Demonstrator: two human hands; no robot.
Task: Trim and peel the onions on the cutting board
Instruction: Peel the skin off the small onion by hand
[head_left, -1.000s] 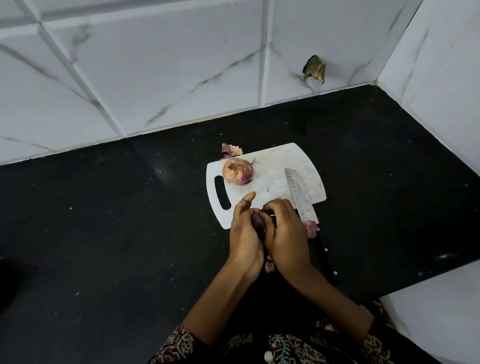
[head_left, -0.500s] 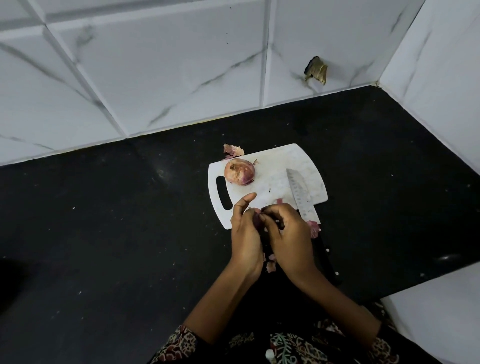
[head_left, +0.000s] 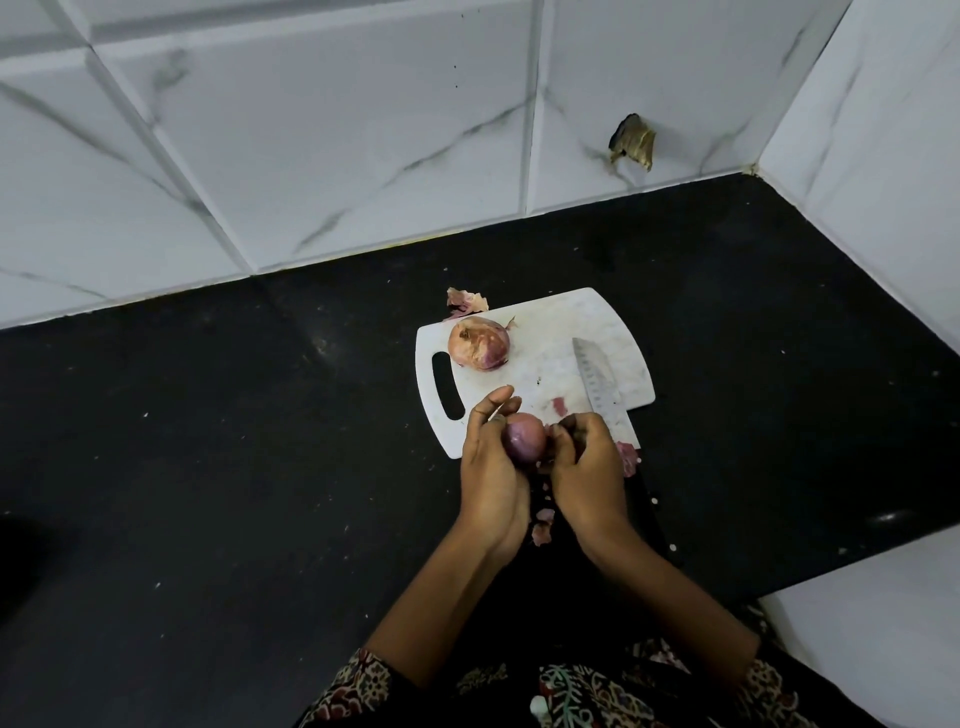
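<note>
A small purple peeled onion (head_left: 525, 443) sits between my two hands at the near edge of the white cutting board (head_left: 545, 332). My left hand (head_left: 491, 467) cups it from the left with the index finger raised. My right hand (head_left: 584, 467) pinches at its right side, fingers curled. A second onion (head_left: 479, 343), still in its papery skin, rests on the board's far left part near the handle slot. A knife (head_left: 597, 384) lies on the board's right side, blade pointing away; its handle is hidden behind my right hand.
Onion skin scraps lie past the board's far corner (head_left: 466, 301), beside my right hand (head_left: 627, 457) and on the black counter (head_left: 208, 467) below my hands (head_left: 542, 525). Marble-tiled walls close the back and right. The counter's near right edge drops off.
My hands have parted slightly, and the purple onion, hidden between the fingers before, now shows. The board, knife and second onion have not moved.
</note>
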